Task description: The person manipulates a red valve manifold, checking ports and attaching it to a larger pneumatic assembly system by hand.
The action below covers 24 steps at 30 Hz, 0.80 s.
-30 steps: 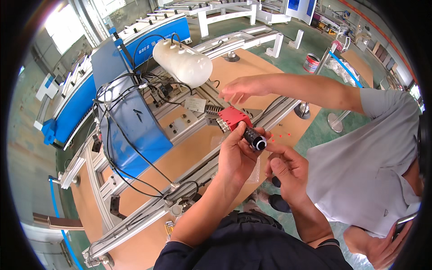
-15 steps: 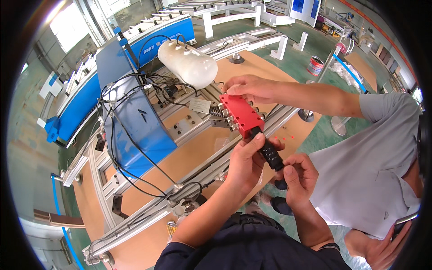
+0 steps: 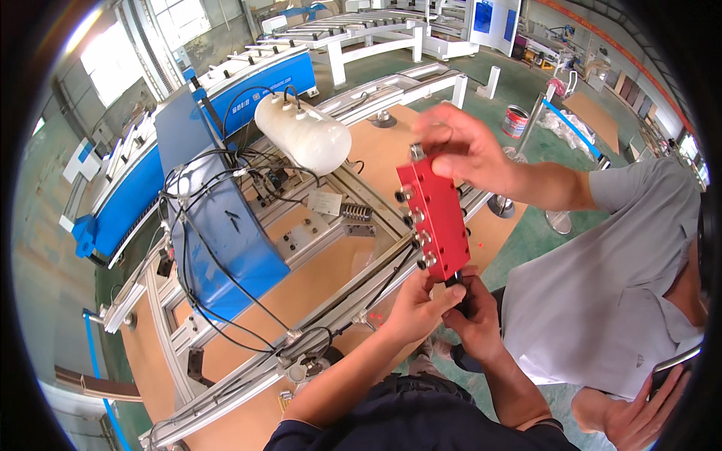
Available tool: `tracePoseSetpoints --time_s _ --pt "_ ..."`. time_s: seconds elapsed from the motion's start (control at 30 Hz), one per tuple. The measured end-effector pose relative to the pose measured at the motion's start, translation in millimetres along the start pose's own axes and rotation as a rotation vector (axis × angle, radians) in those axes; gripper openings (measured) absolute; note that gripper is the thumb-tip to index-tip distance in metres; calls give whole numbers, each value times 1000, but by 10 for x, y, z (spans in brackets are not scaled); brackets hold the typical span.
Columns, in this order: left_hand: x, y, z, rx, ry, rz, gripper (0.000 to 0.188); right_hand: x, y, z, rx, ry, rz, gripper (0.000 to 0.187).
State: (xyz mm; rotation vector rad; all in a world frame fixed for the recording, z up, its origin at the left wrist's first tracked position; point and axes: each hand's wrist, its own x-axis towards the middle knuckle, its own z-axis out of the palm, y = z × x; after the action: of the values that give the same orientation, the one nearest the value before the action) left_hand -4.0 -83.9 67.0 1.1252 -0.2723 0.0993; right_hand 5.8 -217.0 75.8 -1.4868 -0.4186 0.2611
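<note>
A red manifold block (image 3: 440, 218) with metal fittings along its sides is held up in front of me, tilted. My left hand (image 3: 417, 308) is closed at its lower end, the thumb on the black fitting (image 3: 453, 279) there. Close beside it, my right hand (image 3: 477, 319) wraps round a black part attached to that fitting, mostly hidden by the fingers. A co-worker's hand (image 3: 470, 158) comes from the right, its thumb on the block's upper end near a metal fitting (image 3: 416, 152); its fingers are blurred.
A white air tank (image 3: 304, 135), black hoses (image 3: 210, 248) and a blue cover (image 3: 226, 233) sit on an aluminium frame (image 3: 368, 301) to the left. The co-worker in a grey shirt (image 3: 594, 286) stands close on my right. A paint bucket (image 3: 515, 120) is on the floor.
The block has come nearer and turned more upright, its side fittings now facing left. My right hand has moved up beside my left. The co-worker's fingers have lifted at the block's top.
</note>
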Motion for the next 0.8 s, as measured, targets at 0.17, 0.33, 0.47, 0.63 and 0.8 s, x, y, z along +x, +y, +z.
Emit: tracePoseSetpoints --time_s 0.17,0.33,0.47,0.63,0.8 --pt "10 357 -479 392 -152 49 41 -94 398 -168 86 61 -54 17" --pt "234 892 -341 392 -53 372 50 -196 589 -183 133 101 -232 16" --pt "282 1106 155 905 -228 587 52 -161 652 -133 131 40 -210 16" --pt "235 983 349 988 -233 567 50 -142 864 -215 -64 41 -324 8" --pt "132 878 456 1134 -209 567 43 -193 870 -205 39 112 -268 9"
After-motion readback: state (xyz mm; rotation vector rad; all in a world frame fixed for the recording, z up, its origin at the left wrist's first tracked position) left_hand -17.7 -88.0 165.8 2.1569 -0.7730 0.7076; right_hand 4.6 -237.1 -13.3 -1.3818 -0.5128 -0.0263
